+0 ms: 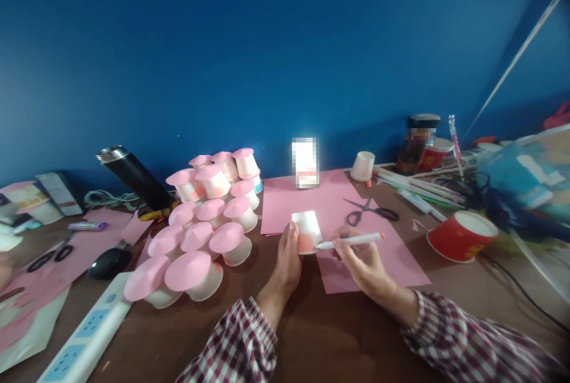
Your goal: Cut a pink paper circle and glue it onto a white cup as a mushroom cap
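Note:
My left hand (288,258) is closed around a small white paper cup (307,224) whose lower part is coloured orange. In my right hand (358,258) is a white marker (356,240) with a reddish end, its tip at the cup's lower right side. Beneath and behind the hands lie sheets of pink paper (378,264). A pair of dark scissors (369,209) rests on the pink paper, beyond my right hand. To the left of my hands stand several paper cups topped with pink paper cones (187,270).
A power strip (89,326), a mouse (110,261) and a black flask (136,178) are on the left. At the right are a red paper cup (458,243), an upturned white cup (363,165), straws and markers, and a dark jar (412,148). A blurred lit rectangle (306,163) stands by the blue wall.

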